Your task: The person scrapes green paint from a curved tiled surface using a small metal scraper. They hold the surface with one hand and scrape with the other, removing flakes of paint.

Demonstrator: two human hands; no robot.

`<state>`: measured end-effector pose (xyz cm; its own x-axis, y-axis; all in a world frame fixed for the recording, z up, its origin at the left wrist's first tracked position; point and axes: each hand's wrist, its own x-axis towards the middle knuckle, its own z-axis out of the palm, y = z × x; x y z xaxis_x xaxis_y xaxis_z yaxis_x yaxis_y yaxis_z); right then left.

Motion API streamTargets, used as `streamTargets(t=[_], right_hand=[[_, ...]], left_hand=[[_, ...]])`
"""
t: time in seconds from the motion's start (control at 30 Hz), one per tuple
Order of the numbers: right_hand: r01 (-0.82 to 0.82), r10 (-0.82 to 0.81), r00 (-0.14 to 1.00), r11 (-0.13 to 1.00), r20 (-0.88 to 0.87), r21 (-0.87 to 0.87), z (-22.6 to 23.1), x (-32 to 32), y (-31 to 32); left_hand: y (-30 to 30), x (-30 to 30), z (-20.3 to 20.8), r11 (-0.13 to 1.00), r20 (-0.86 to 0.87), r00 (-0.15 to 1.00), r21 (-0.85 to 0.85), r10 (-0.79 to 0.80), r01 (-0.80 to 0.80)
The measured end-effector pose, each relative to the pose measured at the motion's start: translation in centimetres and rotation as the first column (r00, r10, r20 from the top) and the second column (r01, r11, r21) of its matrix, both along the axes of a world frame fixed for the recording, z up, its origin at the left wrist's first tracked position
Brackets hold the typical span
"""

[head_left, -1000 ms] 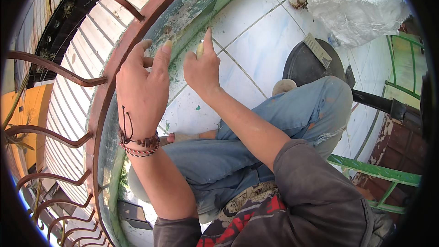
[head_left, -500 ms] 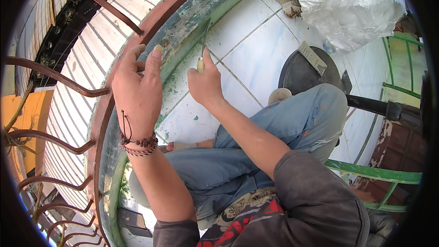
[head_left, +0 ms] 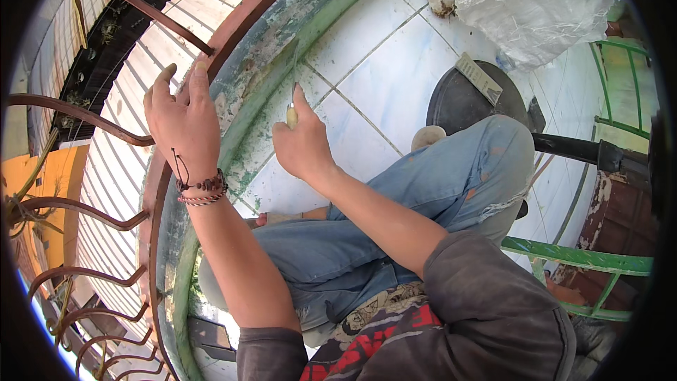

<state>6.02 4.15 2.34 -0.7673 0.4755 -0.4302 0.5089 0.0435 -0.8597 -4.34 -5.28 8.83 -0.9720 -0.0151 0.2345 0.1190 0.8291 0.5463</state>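
Left hand [head_left: 185,125] has shifted outward, half-open, apparently empty; right hand [head_left: 303,144] grips scraper [head_left: 291,113], likely light, stiff, properly by handle [head_left: 291,120].

White tiled floor [head_left: 388,70]; orange wall [head_left: 69,178] left; bright daylight.

White sack [head_left: 529,7] and green railing [head_left: 578,259]

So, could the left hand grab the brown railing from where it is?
Probably yes: the left hand looks empty and hangs half curled over the brown railing, with nothing visible in between. Whether it touches the railing is hard to tell.
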Motion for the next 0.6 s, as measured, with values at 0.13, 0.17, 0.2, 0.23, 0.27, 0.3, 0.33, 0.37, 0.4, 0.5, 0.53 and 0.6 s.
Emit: streamTargets(t=[0.13,0.17,0.2,0.23,0.27,0.3,0.33,0.37,0.4,0.5,0.53,0.6], right_hand=[[0.024,-0.023,0.999,0.999,-0.043,0.041,-0.6,-0.2,-1.3],[-0.021,0.024,0.999,0.996,-0.032,0.083,-0.7,0.1,-1.9],[-0.037,0.039,0.999,0.996,-0.02,0.081,-0.9,0.3,-1.6],[-0.054,0.054,0.998,0.995,-0.007,0.078,-1.0,0.4,-0.7],[-0.07,0.069,0.998,0.995,0.007,0.07,-1.2,0.4,-0.4],[-0.047,0.047,0.999,0.998,-0.001,0.048,-1.2,0.3,-0.4],[-0.025,0.025,1.0,0.999,-0.009,0.024,-1.2,0.1,-0.5],[-0.001,0.001,1.0,1.0,-0.02,0.006,-1.1,-0.1,-0.5],[-0.022,0.022,1.0,1.0,-0.005,0.007,-1.0,0.3,-1.0],[-0.065,0.065,0.998,0.998,0.01,0.023,-1.2,1.4,-2.2],[-0.067,0.067,0.998,0.997,-0.005,0.036,-1.5,0.9,-1.7],[-0.058,0.058,0.998,0.997,0.004,0.041,-2.1,0.5,-1.3]], left_hand=[[-0.3,0.0,-0.9,0.992,0.097,0.988,-0.028,-0.121,0.124],[-0.3,0.0,-0.9,0.992,0.106,0.987,-0.039,-0.117,0.122],[-0.2,0.0,-0.9,0.991,0.115,0.987,-0.05,-0.114,0.12],[-0.2,-0.1,-0.9,0.991,0.125,0.986,-0.061,-0.11,0.118],[-0.2,0.0,-0.8,0.989,0.125,0.984,-0.066,-0.125,0.134],[-0.3,0.1,-0.7,0.986,0.125,0.982,-0.071,-0.14,0.15],[-0.3,0.1,-0.7,0.983,0.126,0.98,-0.076,-0.155,0.165],[-0.3,0.1,-0.8,0.982,0.11,0.981,-0.079,-0.16,0.169],[-0.3,0.0,-0.9,0.981,0.094,0.982,-0.083,-0.166,0.174],[-0.3,-0.1,-0.9,0.98,0.076,0.985,-0.107,-0.158,0.165],[-0.2,-0.2,-0.9,0.98,0.075,0.986,-0.117,-0.151,0.159],[-0.3,-0.1,-1.1,0.978,0.068,0.983,-0.108,-0.172,0.179]])
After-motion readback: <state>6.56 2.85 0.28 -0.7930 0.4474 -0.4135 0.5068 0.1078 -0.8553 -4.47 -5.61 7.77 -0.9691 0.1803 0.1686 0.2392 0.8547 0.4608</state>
